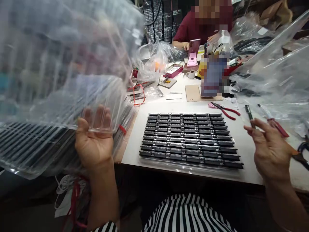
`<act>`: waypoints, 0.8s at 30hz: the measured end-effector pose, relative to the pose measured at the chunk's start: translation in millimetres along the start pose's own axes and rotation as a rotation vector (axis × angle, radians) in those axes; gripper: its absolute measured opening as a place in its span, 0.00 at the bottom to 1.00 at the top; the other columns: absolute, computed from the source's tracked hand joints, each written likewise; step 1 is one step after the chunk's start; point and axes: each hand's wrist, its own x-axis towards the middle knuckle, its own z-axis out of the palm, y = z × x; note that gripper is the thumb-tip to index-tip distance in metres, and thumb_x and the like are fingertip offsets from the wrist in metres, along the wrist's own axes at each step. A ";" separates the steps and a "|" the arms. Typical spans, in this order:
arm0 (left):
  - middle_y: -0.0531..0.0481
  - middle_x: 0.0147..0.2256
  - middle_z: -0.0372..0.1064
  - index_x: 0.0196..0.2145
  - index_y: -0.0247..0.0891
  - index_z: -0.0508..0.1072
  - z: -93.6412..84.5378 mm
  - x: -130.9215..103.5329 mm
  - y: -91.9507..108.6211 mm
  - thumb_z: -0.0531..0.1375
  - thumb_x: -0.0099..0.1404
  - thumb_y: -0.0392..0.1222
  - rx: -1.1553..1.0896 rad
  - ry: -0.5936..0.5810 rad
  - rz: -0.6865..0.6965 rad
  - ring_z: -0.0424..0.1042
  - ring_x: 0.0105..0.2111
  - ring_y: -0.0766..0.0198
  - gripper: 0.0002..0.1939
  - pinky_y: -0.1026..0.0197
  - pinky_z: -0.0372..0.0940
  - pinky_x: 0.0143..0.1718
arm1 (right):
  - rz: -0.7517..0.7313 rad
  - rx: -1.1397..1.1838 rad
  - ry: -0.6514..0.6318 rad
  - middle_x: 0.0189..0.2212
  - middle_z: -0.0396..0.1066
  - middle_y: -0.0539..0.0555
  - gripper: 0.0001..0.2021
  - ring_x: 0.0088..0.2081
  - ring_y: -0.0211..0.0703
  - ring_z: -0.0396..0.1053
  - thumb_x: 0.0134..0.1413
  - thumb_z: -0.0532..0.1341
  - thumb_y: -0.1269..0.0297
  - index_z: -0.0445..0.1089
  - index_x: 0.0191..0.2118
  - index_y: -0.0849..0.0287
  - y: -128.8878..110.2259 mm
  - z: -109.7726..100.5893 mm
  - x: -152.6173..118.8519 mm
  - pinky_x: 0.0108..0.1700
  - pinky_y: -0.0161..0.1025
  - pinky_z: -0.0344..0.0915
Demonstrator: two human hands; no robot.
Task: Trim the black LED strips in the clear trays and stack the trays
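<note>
Left hand (95,141) holds clear tray (103,90) by edge, left of worktop (133,145); right hand (271,149) pinches pen-like tool (248,111). Black strips (190,145) lie in rows on worktop. Step: likely tray handling; next move calls for steady left grip.

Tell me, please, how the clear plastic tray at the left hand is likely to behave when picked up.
The clear plastic tray would probably flex, since its see-through walls look thin. It is likely light for its size: only the left hand appears to hold it. Its shiny surface suggests it could slip.
</note>
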 end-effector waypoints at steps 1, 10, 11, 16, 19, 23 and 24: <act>0.65 0.41 0.76 0.36 0.47 0.75 1.7 1.9 0.8 0.49 0.70 0.43 -0.012 -0.025 -0.007 0.69 0.51 0.70 0.14 0.64 0.64 0.55 | 0.038 -0.012 -0.020 0.49 0.68 0.58 0.22 0.50 0.49 0.68 0.63 0.53 0.52 0.65 0.56 0.59 8.7 0.9 -3.3 0.56 0.46 0.62; 0.60 0.39 0.76 0.36 0.38 0.71 13.5 13.8 3.7 0.51 0.71 0.44 -0.179 -0.046 0.125 0.68 0.53 0.67 0.12 0.55 0.56 0.62 | 0.019 -0.070 -0.176 0.45 0.71 0.54 0.18 0.49 0.48 0.67 0.60 0.53 0.52 0.72 0.47 0.55 29.9 -1.9 -14.1 0.57 0.42 0.60; 0.58 0.42 0.76 0.38 0.38 0.71 13.9 14.2 4.1 0.49 0.72 0.45 -0.148 -0.065 0.128 0.66 0.55 0.67 0.13 0.56 0.55 0.62 | 0.013 -0.080 -0.189 0.45 0.71 0.54 0.18 0.49 0.48 0.67 0.60 0.53 0.52 0.71 0.47 0.55 29.8 -2.3 -13.8 0.57 0.42 0.60; 0.53 0.55 0.67 0.40 0.41 0.72 5.8 3.9 -2.7 0.45 0.71 0.54 0.017 -0.081 0.037 0.58 0.60 0.62 0.21 0.55 0.54 0.62 | 0.040 -0.140 -0.231 0.45 0.71 0.53 0.19 0.49 0.51 0.67 0.59 0.52 0.49 0.71 0.46 0.53 29.9 -1.7 -13.4 0.57 0.45 0.60; 0.49 0.59 0.62 0.48 0.41 0.72 -7.1 -5.3 -17.6 0.47 0.68 0.58 0.074 -0.208 -0.080 0.57 0.61 0.57 0.24 0.52 0.54 0.62 | 0.063 -0.157 -0.243 0.45 0.71 0.53 0.20 0.50 0.52 0.67 0.57 0.52 0.47 0.72 0.46 0.52 29.9 -1.2 -14.2 0.58 0.46 0.60; 0.47 0.62 0.57 0.57 0.41 0.66 -20.2 -8.3 -48.7 0.51 0.66 0.58 0.488 -0.420 -0.170 0.53 0.63 0.56 0.27 0.52 0.48 0.64 | 0.213 -0.121 -0.251 0.46 0.72 0.52 0.21 0.52 0.53 0.66 0.53 0.54 0.44 0.72 0.46 0.50 27.6 -1.9 -15.5 0.59 0.45 0.60; 0.46 0.63 0.55 0.59 0.39 0.64 -21.3 -7.4 -57.5 0.51 0.66 0.57 0.650 -0.466 -0.145 0.50 0.64 0.56 0.29 0.52 0.45 0.65 | 0.248 -0.113 -0.253 0.46 0.72 0.51 0.22 0.52 0.53 0.66 0.53 0.54 0.44 0.72 0.46 0.50 26.4 -2.2 -15.5 0.60 0.45 0.59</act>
